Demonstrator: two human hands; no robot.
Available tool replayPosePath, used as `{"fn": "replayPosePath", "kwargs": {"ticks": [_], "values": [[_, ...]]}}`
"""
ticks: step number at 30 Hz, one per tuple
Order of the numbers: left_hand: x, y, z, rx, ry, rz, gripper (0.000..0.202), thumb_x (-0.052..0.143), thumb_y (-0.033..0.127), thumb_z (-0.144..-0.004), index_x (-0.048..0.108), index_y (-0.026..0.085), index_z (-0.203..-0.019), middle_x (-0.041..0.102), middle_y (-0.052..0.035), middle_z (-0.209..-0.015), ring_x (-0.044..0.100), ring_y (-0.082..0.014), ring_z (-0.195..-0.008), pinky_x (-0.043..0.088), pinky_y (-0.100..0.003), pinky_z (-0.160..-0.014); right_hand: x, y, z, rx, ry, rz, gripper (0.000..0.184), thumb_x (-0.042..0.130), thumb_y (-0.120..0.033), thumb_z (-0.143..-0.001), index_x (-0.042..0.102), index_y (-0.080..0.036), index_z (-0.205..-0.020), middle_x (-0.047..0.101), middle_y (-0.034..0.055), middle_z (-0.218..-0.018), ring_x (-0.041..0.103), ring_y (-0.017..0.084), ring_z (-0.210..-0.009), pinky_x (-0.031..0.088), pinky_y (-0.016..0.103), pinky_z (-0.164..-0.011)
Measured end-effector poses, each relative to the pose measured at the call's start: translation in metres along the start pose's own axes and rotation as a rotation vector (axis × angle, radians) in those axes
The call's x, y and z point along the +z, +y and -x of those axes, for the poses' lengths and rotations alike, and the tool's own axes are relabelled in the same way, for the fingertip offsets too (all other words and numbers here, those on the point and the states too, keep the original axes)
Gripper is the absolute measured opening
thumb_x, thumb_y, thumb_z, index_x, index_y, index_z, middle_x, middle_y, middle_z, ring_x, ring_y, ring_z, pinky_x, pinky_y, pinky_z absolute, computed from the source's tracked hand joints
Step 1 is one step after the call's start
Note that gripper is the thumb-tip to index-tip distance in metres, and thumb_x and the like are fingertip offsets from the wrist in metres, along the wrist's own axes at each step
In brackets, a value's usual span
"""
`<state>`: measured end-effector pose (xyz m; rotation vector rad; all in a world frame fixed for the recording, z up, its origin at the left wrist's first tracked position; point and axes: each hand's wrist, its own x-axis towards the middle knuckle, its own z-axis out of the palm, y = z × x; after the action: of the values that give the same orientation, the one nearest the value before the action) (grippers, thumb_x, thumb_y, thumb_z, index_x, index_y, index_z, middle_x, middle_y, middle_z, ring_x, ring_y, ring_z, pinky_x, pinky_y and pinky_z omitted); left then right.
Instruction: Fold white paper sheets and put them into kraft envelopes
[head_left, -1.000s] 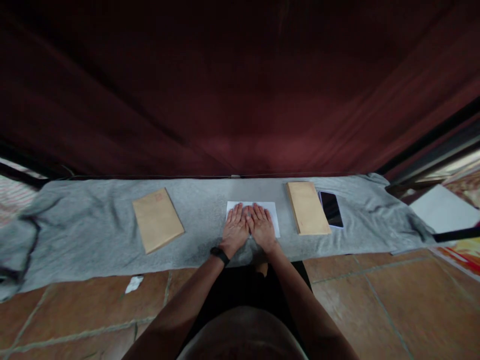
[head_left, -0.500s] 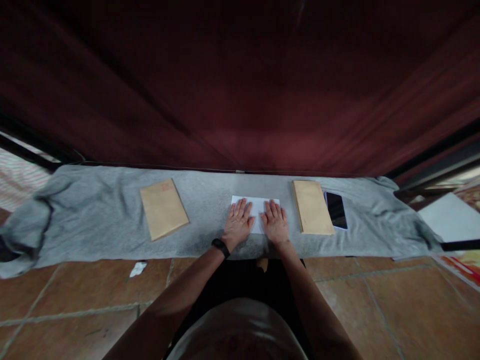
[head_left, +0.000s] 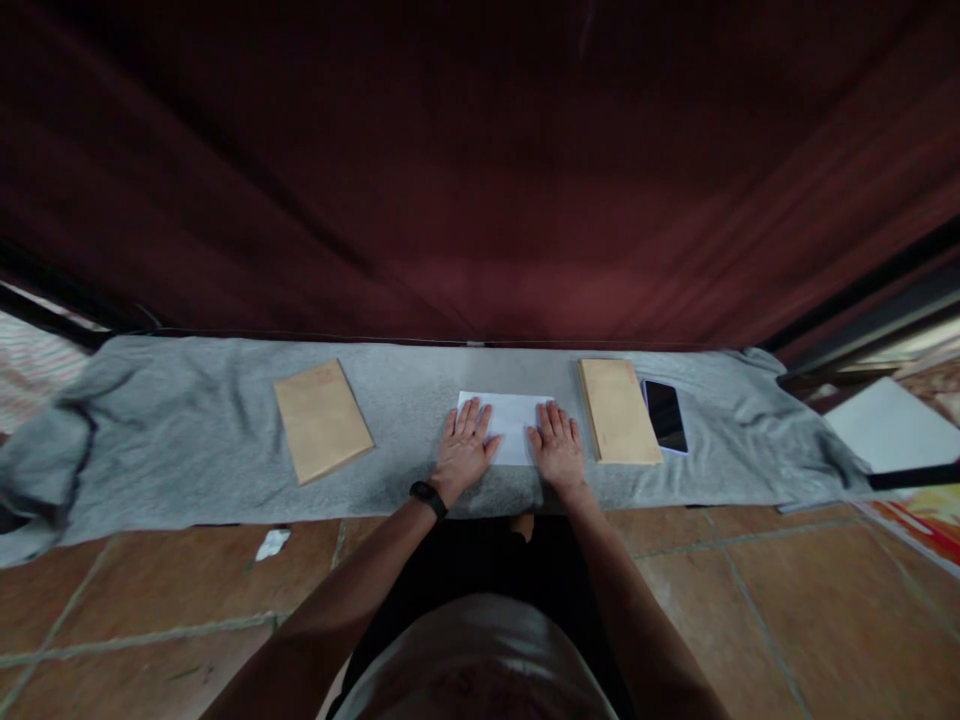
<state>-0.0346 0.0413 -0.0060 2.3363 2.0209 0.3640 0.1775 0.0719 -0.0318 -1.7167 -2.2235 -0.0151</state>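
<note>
A white sheet of paper [head_left: 512, 428] lies on the grey cloth in front of me. My left hand [head_left: 463, 452] rests flat on its left side, fingers spread, with a black band on the wrist. On the paper's right edge lies my right hand [head_left: 558, 448], also flat with the fingers apart. To the right is a stack of brown envelopes [head_left: 621, 412], close to my right hand but apart from it. Another brown envelope [head_left: 324, 420], with faint red print at its top, lies tilted to the left.
A phone [head_left: 666, 415] sits beside the right stack. The grey cloth [head_left: 195, 430] covers a long narrow surface, with a dark red panel [head_left: 480, 200] behind. A white board [head_left: 892, 425] stands at far right. Crumpled white paper [head_left: 272, 543] lies on the tiled floor.
My hands have slid apart, the left to the left and the right slightly outward, baring more of the paper between them. The view has shifted a little.
</note>
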Motion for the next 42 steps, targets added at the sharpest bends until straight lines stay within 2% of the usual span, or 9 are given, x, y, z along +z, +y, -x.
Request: {"fn": "replayPosePath", "kwargs": {"ticks": [12,19,21,24,27,30,34,38,42], "values": [[-0.002,-0.013,0.010,-0.041,-0.003,-0.040,0.067,0.033,0.051,-0.101,0.031,0.012,-0.156,0.027,-0.0152,-0.164,0.021,-0.0276,-0.154,0.015,-0.048,-0.126,-0.003,0.009,0.008,0.048,-0.026,0.018,0.059,0.032,-0.044,-0.106,0.032,-0.015,-0.157,0.035,0.0130,-0.161,0.031,0.029,-0.149,0.022,0.051,-0.121],[0.000,-0.028,0.019,-0.088,0.013,-0.049,0.064,0.027,0.039,-0.103,0.028,0.005,-0.156,0.032,-0.0173,-0.162,0.022,-0.0271,-0.153,0.019,-0.049,-0.125,-0.008,0.011,0.012,0.075,-0.034,0.026,0.058,0.033,-0.043,-0.105,0.034,-0.016,-0.156,0.037,0.0124,-0.160,0.033,0.029,-0.148,0.023,0.049,-0.120],[-0.002,-0.024,0.020,-0.097,0.051,-0.043,0.063,0.027,0.037,-0.102,0.028,0.004,-0.156,0.031,-0.0188,-0.162,0.022,-0.0288,-0.153,0.021,-0.051,-0.124,-0.010,0.011,0.013,0.079,-0.031,0.027,0.057,0.033,-0.043,-0.105,0.035,-0.016,-0.156,0.037,0.0120,-0.160,0.033,0.029,-0.148,0.024,0.049,-0.120],[-0.005,-0.005,0.015,-0.036,0.091,-0.011,0.063,0.027,0.036,-0.103,0.027,0.003,-0.155,0.029,-0.0195,-0.162,0.021,-0.0289,-0.153,0.022,-0.050,-0.124,-0.012,0.010,0.013,0.081,-0.032,0.024,0.057,0.035,-0.041,-0.105,0.036,-0.016,-0.155,0.037,0.0116,-0.160,0.034,0.030,-0.148,0.024,0.050,-0.120],[-0.001,0.019,0.004,0.071,0.071,0.033,0.062,0.027,0.037,-0.103,0.027,0.004,-0.156,0.029,-0.0177,-0.163,0.020,-0.0266,-0.154,0.023,-0.048,-0.125,-0.014,0.009,0.012,0.084,-0.034,0.020,0.056,0.038,-0.040,-0.104,0.036,-0.017,-0.155,0.038,0.0115,-0.160,0.034,0.029,-0.148,0.025,0.049,-0.120],[0.008,0.031,-0.008,0.124,0.034,0.051,0.063,0.029,0.040,-0.103,0.029,0.003,-0.155,0.031,-0.0182,-0.162,0.021,-0.0268,-0.153,0.022,-0.047,-0.125,-0.015,0.007,0.012,0.084,-0.031,0.026,0.056,0.038,-0.039,-0.104,0.036,-0.017,-0.156,0.039,0.0114,-0.159,0.035,0.029,-0.147,0.025,0.049,-0.119],[0.014,0.023,-0.012,0.097,0.031,0.037,0.067,0.032,0.046,-0.102,0.030,0.004,-0.155,0.032,-0.0186,-0.161,0.022,-0.0272,-0.153,0.020,-0.049,-0.125,-0.017,0.007,0.012,0.076,-0.026,0.026,0.056,0.037,-0.041,-0.105,0.037,-0.017,-0.155,0.039,0.0105,-0.160,0.036,0.030,-0.146,0.025,0.049,-0.120],[0.013,0.009,-0.009,0.065,0.047,0.017,0.066,0.031,0.044,-0.102,0.029,0.004,-0.155,0.031,-0.0187,-0.161,0.022,-0.0267,-0.153,0.020,-0.047,-0.125,-0.019,0.004,0.012,0.090,-0.016,0.011,0.055,0.040,-0.039,-0.104,0.040,-0.016,-0.154,0.041,0.0126,-0.158,0.038,0.030,-0.145,0.026,0.050,-0.119],[0.010,0.006,-0.006,0.052,0.049,0.003,0.065,0.030,0.042,-0.102,0.030,0.005,-0.155,0.032,-0.0184,-0.161,0.025,-0.0269,-0.153,0.021,-0.047,-0.125,-0.021,-0.014,0.006,0.132,0.012,-0.008,0.052,0.038,-0.030,-0.104,0.042,-0.009,-0.151,0.040,0.0173,-0.157,0.038,0.032,-0.145,0.024,0.052,-0.120]]}}
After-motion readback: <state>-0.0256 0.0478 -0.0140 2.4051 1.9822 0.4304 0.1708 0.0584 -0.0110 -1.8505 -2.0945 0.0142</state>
